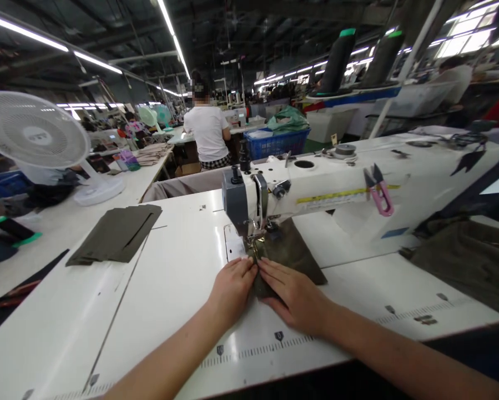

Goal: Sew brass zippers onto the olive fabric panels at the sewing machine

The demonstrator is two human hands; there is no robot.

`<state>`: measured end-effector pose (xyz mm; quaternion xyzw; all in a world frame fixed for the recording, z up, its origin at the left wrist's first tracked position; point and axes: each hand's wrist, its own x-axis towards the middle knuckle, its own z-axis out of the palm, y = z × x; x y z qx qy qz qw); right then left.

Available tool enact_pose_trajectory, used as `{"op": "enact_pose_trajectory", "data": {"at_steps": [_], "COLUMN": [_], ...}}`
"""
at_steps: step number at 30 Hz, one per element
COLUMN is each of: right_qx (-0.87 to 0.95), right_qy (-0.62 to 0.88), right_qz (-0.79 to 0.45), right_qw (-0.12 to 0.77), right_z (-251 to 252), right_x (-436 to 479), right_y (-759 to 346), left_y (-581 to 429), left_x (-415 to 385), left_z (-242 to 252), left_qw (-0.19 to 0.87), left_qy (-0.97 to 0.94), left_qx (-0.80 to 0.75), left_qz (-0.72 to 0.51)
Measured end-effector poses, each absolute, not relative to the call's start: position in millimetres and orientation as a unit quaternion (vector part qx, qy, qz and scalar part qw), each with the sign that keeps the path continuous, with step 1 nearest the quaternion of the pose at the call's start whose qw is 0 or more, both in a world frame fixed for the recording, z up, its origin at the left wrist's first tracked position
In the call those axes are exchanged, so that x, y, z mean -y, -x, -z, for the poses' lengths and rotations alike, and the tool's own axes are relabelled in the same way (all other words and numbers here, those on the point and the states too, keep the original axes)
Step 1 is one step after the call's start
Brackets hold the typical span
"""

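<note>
A dark olive fabric piece (297,253) lies flat under the needle area of a white sewing machine (341,194). My left hand (235,280) is at the fabric's left edge, close in front of the presser foot (255,240), its fingers bent and pressed together on the edge. Stretched over the fabric is my right hand (293,291), fingers lying flat, their tips near the foot. Both hands almost meet at the fingertips. Part of the fabric is hidden beneath my right hand and the machine head.
A stack of olive fabric pieces (118,233) lies left on the white table (178,278). Pink thread snips (380,191) hang on the machine arm. Behind stand a white fan (35,130), a blue crate (276,144) and a person in a white shirt (206,133). More dark fabric (465,264) lies right.
</note>
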<state>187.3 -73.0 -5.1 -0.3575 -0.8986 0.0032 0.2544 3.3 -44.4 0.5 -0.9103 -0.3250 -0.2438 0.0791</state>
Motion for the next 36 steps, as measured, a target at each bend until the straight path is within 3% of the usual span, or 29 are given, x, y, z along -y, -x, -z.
{"op": "enact_pose_trajectory", "data": {"at_steps": [16,36], "right_qx": [0.899,0.897], "right_qy": [0.347,0.342], "right_qz": [0.052,0.026], "right_qw": [0.261,0.279], "right_z": [7.9,9.5], "right_x": [56.2,42.8], "right_y": [-184.6,-181.8], "left_y": [-3.0,-2.2], "left_x": [31.4,20.3], "left_z": [-5.8,-3.1], "left_qw": [0.047,0.03], "left_qy": [0.921,0.917], "left_qx": [0.313,0.311], "left_qz": [0.228,0.249]}}
